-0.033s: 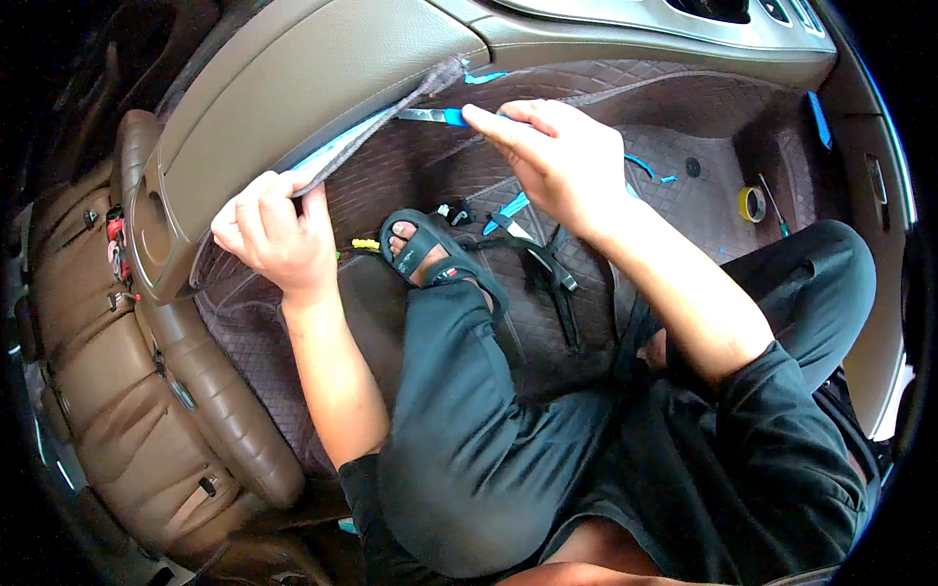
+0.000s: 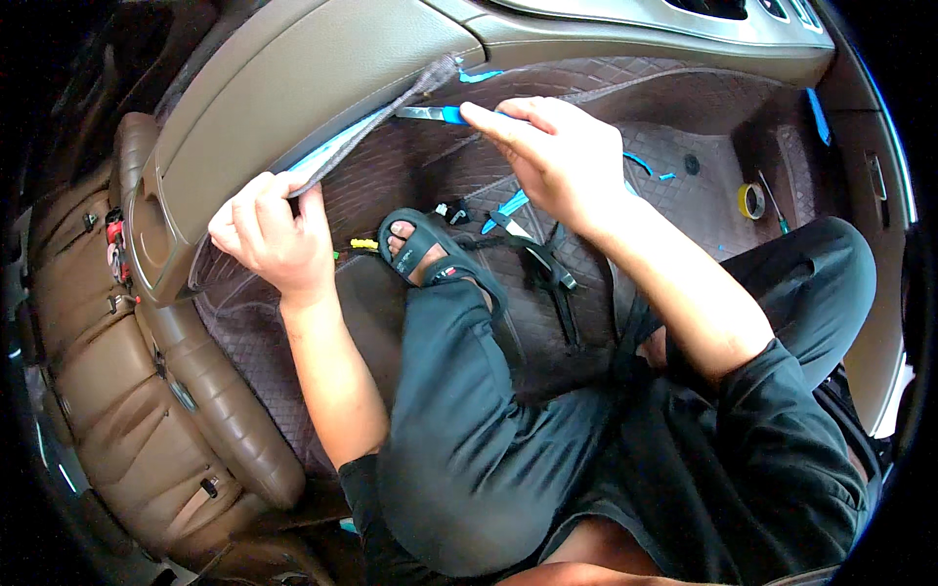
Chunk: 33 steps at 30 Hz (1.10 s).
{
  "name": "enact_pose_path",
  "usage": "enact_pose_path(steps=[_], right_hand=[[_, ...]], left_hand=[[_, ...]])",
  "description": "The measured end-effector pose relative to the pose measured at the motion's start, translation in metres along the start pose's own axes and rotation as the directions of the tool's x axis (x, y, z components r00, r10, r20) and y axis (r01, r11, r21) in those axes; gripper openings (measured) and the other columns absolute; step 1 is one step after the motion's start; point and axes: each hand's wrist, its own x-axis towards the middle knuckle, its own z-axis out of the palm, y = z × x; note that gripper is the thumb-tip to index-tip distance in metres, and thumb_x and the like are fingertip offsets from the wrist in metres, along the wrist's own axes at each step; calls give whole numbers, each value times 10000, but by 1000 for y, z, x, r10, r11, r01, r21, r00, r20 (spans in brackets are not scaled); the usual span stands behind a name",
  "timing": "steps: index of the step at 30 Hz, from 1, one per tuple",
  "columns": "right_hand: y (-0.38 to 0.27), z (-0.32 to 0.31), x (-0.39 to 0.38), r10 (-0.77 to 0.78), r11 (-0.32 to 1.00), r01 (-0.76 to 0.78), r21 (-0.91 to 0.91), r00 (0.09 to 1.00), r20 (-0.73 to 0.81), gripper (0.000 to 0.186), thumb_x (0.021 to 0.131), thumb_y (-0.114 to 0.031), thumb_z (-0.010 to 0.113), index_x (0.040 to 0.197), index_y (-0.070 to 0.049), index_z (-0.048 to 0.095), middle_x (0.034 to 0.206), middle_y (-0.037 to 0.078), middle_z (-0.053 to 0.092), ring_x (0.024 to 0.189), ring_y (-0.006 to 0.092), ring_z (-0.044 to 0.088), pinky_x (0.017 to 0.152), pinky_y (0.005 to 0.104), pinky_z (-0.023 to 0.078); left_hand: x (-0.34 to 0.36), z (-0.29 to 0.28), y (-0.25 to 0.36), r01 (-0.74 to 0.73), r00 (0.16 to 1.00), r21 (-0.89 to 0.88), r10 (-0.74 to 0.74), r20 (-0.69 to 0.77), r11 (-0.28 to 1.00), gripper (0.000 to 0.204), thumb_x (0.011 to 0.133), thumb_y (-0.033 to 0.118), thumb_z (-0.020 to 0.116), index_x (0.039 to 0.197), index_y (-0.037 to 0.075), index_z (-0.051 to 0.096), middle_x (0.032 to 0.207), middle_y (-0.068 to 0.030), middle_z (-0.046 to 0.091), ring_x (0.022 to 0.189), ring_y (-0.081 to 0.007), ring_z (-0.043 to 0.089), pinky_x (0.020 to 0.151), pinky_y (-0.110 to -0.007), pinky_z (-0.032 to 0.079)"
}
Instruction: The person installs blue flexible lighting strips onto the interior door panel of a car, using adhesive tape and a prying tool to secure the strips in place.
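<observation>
With fingers and thumb, my left hand (image 2: 274,234) pinches the raised edge of the dark quilted car mat (image 2: 366,127), folded away from the tan console side. Light blue shows along the underside of that edge. My right hand (image 2: 567,156) grips a blue-handled utility knife (image 2: 430,113), its blade pointing left with the tip at the mat's edge. Most of the handle is hidden in my fingers. A blue strip (image 2: 479,75) lies just beyond the knife, by the console's lower seam.
The tan console (image 2: 313,78) curves along the far side, with a brown leather seat (image 2: 117,361) at left. My sandalled foot (image 2: 420,249) rests on the mat near black straps (image 2: 547,264). Blue scraps (image 2: 638,164), a yellow tape roll (image 2: 750,201) and a thin screwdriver-like tool (image 2: 775,207) lie at right.
</observation>
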Motion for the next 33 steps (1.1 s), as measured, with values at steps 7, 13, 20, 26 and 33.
enact_pose_path(steps=[7, 13, 20, 26, 33], right_hand=[[8, -5, -3, 39, 999, -39, 0, 999, 1, 497, 837, -136, 697, 1291, -331, 647, 1058, 35, 721, 913, 243, 716, 705, 368, 592], [10, -14, -5, 30, 999, -32, -42, 998, -51, 400, 847, -139, 765, 1226, -262, 725, 982, 27, 728, 826, 208, 711, 700, 295, 585], [21, -10, -16, 91, 996, -91, -2, 994, -63, 465, 831, -140, 719, 1260, -314, 676, 1017, 12, 718, 860, 220, 714, 686, 347, 584], [22, -9, -17, 129, 991, -124, 53, 987, -100, 415, 858, -151, 709, 1250, -284, 685, 980, 10, 711, 839, 210, 711, 665, 330, 575], [3, -2, -24, 348, 914, -318, 253, 934, -83, 298, 918, -246, 658, 1202, -162, 696, 956, 73, 699, 827, 259, 703, 688, 362, 566]], left_hand=[[3, -1, 2, 10, 1000, -16, -10, 21, 1000, 296, 675, 78, 877, 877, 126, 665, 947, -9, 662, 938, -230, 596, 880, -374, 416], [-2, 3, 0, -7, 1000, -26, 7, -3, 1000, 273, 686, 41, 849, 868, 121, 662, 946, -10, 662, 928, -235, 575, 871, -375, 414], [-1, 5, -1, -34, 999, -16, 34, -6, 999, 253, 702, 43, 835, 860, 129, 657, 941, 1, 664, 928, -234, 573, 862, -379, 416], [7, 0, 7, -68, 998, 125, 66, 20, 990, 240, 731, 162, 859, 877, 162, 668, 971, 29, 667, 957, -216, 586, 850, -385, 426], [78, -8, 73, -230, 909, -223, 291, 298, 947, 474, 760, 224, 865, 1182, 106, 685, 1099, -47, 694, 990, -258, 637, 873, -389, 489]])
